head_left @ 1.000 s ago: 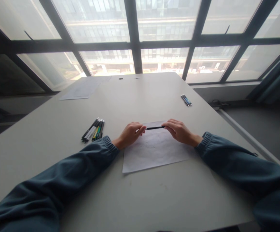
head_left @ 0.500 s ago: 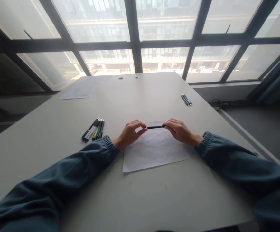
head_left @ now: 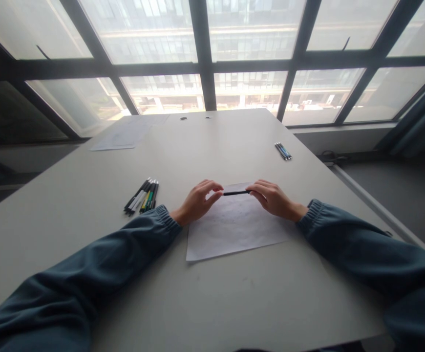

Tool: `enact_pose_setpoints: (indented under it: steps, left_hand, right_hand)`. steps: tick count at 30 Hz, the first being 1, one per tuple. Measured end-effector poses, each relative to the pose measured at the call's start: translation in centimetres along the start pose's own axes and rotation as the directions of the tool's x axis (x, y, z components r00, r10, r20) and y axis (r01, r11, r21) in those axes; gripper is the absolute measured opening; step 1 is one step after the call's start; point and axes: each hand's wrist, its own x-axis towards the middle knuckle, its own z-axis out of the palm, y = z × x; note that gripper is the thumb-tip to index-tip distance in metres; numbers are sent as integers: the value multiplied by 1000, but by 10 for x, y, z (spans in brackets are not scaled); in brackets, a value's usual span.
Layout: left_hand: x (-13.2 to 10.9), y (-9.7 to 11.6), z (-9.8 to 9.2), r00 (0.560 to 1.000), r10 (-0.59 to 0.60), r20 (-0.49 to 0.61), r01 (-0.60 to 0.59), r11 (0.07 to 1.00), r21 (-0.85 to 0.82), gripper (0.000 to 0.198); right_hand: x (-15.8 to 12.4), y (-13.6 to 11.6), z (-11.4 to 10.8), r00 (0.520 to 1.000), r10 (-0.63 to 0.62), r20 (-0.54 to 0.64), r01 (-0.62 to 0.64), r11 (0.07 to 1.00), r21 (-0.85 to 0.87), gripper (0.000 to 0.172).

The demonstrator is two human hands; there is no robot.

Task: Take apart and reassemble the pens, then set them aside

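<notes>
One camera sits on the person's head and looks forward and down across the counter (head_left: 234, 303) from its near edge. It faces the far edge and the window (head_left: 205, 54) beyond. The near part of the counter lies close below, with both sleeves reaching in from the bottom corners.

A pale grey table (head_left: 234, 142) carries a white sheet (head_left: 234, 230), a pen cluster (head_left: 141, 197), distant pens (head_left: 283, 151), and far papers (head_left: 124, 134).
</notes>
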Motion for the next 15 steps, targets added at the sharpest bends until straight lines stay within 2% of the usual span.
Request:
enact_pose_setpoints:
  steps: [5, 15]
  left_hand:
    - [-1, -1, -1, 999, 17, 51, -13, 998, -61, 54]
    - [1, 0, -1, 995, 27, 97, -21, 998, -65, 49]
  right_hand:
    - [0, -1, 1, 1000, -8, -7, 8, 1000, 3, 21]
    - [0, -1, -1, 1000, -10, 7, 10, 1000, 10, 22]
